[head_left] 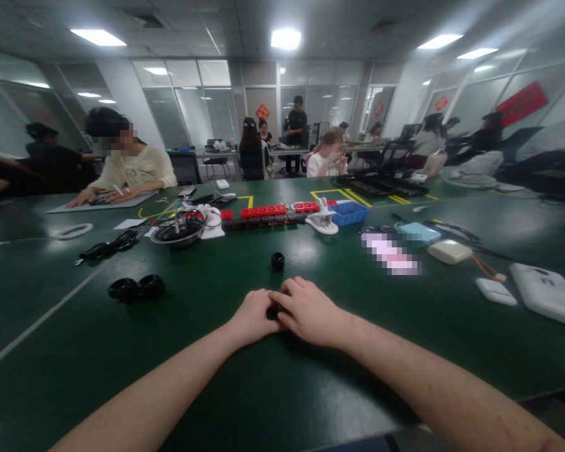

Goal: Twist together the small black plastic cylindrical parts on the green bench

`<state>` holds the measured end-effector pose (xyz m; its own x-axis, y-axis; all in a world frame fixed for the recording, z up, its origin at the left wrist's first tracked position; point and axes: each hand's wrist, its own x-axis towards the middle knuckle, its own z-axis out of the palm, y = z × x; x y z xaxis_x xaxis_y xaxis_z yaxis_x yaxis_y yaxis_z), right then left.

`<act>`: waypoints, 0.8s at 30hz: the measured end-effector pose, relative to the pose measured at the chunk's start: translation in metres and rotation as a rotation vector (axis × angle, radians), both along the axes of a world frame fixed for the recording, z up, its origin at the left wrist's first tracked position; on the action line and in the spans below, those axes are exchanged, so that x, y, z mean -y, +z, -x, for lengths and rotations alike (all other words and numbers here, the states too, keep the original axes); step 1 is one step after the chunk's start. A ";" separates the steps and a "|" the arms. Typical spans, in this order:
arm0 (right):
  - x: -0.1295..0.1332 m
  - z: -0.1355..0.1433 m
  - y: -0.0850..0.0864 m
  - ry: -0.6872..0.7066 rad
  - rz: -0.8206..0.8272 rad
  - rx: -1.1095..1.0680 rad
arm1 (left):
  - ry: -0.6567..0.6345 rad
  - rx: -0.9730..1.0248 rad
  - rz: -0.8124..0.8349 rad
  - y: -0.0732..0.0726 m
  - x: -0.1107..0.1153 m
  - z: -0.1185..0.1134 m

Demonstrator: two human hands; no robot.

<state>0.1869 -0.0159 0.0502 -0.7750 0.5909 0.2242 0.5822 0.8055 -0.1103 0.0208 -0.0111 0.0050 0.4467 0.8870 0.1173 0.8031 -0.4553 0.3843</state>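
My left hand and my right hand meet low over the green table. Both have their fingers closed round a small, dark, glossy part, which is mostly hidden between them; its kind does not show. Just beyond my fingers a small black round part with a ridged look stands on the tabletop. To the left sit two larger black ring-like pieces, a left one and a right one, side by side and touching.
Farther off are a metal bowl of dark cable, red power strips, a white clip stand and a blue bin. White devices, including a power bank, lie to the right. Across the table a person works.
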 end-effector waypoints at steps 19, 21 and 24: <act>-0.006 -0.008 0.013 0.050 0.080 -0.022 | -0.042 0.035 -0.023 -0.002 -0.001 0.001; -0.007 -0.009 0.013 0.058 0.100 -0.028 | -0.044 0.038 -0.023 -0.003 -0.001 0.001; -0.008 -0.010 0.012 0.060 0.103 -0.034 | -0.044 0.041 -0.022 -0.003 -0.001 0.002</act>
